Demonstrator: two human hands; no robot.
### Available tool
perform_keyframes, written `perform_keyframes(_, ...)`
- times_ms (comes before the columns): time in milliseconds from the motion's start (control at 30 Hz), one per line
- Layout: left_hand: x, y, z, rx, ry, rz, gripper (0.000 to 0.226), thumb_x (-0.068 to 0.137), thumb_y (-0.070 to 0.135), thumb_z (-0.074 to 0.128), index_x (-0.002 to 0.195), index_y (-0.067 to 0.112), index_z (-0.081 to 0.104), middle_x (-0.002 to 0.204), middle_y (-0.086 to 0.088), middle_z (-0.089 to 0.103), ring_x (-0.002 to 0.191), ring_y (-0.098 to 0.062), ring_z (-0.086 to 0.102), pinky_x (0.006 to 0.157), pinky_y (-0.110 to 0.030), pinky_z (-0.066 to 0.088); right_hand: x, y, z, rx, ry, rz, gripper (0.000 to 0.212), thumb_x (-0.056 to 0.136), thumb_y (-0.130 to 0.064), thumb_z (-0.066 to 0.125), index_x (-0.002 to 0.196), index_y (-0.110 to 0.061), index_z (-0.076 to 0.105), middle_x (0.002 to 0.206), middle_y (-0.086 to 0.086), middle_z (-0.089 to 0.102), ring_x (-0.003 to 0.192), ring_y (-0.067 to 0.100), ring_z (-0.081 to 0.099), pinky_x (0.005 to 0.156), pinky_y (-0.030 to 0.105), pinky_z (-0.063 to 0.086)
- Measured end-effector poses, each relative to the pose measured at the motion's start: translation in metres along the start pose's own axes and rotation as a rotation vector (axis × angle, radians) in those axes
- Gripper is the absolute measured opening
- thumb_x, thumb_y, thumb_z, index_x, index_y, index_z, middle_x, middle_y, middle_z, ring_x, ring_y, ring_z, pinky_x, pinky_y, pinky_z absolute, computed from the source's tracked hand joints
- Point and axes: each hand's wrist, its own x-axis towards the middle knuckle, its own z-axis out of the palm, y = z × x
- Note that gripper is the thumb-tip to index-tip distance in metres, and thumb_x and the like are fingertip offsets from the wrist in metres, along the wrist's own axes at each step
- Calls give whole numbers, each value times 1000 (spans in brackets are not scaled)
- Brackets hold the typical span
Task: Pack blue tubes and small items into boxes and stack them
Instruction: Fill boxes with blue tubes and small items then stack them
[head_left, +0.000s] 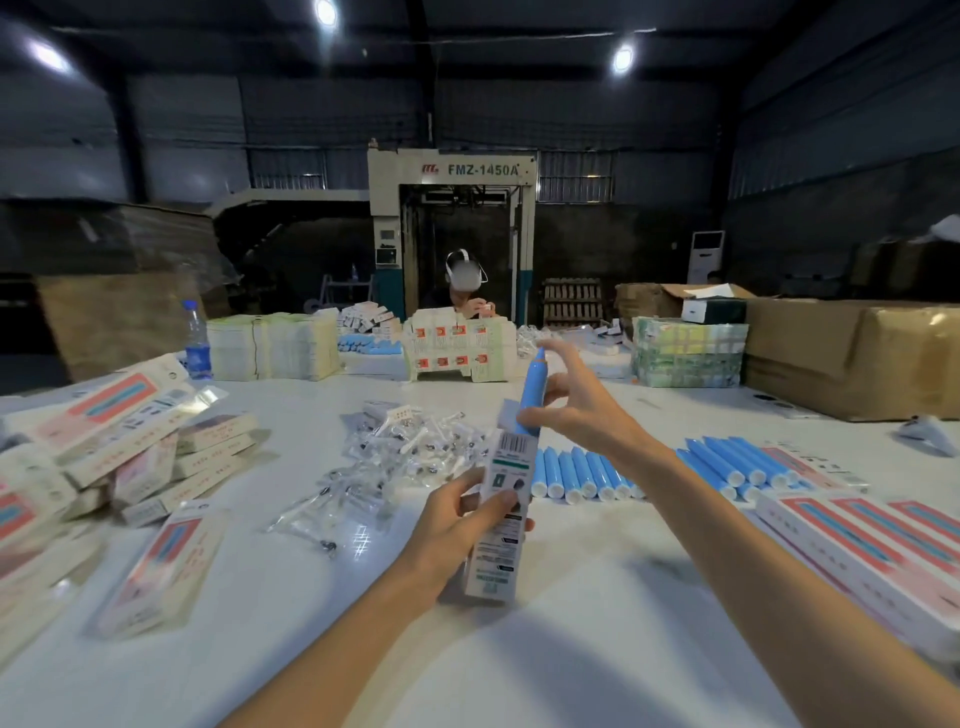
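Blue tube (532, 395) half inside a held box (501, 514).
Packed boxes (130, 457) heap at nine o'clock; left hand (462, 525) grips the box; right hand (576, 405) pinches the tube jutting toward twelve; loose tubes (587, 473) at three.

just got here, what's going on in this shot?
A person is packing at a white table. The left grip holds a white box upright; the right grip pinches a blue tube whose lower end sits in the box's open top. To the right lie loose tubes in rows, bagged small items in the middle, piled boxes on the left. A second person works opposite.
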Motion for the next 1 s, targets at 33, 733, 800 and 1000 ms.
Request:
perform_keyframes(33, 0, 0, 0, 1, -6, 2, 53, 90, 39, 83, 135, 20, 63, 119, -13, 78, 104, -40, 77, 94, -53, 62, -1, 1, 2, -42, -31, -2, 71, 87, -18, 81, 140, -41, 38, 110, 5, 64, 97, 14, 65, 74, 23, 51)
perform_keyframes(733, 26, -16, -56, 6, 801, 0, 19, 109, 44, 49, 121, 31, 57, 86, 7, 76, 76, -18, 75, 63, -32, 53, 77, 111, 149, -688, -173, -43, 48, 94, 4, 52, 139, -12, 59, 140, 9, 58, 134, 29, 47, 107, 40, 42)
perform_keyframes(800, 28, -16, -58, -4, 799, -9, 18, 109, 44, 49, 119, 31, 58, 82, 8, 76, 72, -16, 76, 60, -29, 51, 88, 116, 159, -890, -209, -92, 46, 91, 4, 55, 134, -12, 59, 136, 10, 61, 130, 31, 51, 102, 40, 43)
perform_keyframes(1000, 31, -15, -59, -41, 763, -3, 10, 108, 45, 50, 109, 37, 57, 79, 16, 77, 68, -11, 77, 62, -29, 53, 98, 131, 170, -1015, -276, -177, 45, 95, 5, 55, 138, -8, 50, 136, 15, 57, 129, 31, 51, 103, 41, 46)
